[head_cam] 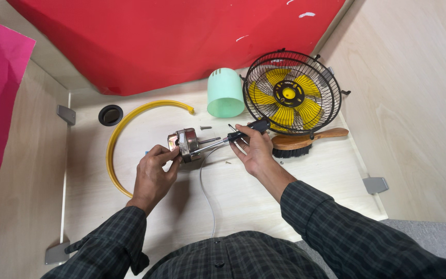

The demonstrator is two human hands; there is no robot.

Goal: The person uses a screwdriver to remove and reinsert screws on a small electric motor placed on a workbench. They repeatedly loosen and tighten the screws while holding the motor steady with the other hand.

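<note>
Centrally, a light wooden desk (264, 196) with raised side walls carries all items, and a red board (171, 41) stands along its back edge. A black wire fan guard with yellow blades (291, 93) lies at the back right. A yellow hose (125, 124) curves in an arc across the left half of the desk. A mint-green cylindrical cover (225, 93) rests just left of the fan guard. A wooden-handled brush (300, 143) with black bristles lies in front of the guard.

Left hand (153, 173): fingers closed around the small metal motor (186, 143), holding it just above the desk near the centre. A white cable (207, 199) runs from the motor toward the person.

Right hand (254, 150): fingers wrapped firmly around the black handle of a screwdriver (233, 135); the shaft points left and its tip meets the motor body.

A loose screw (205, 127) lies behind the motor, apart from it. A round black grommet (110, 114) sits in the desk at back left.
</note>
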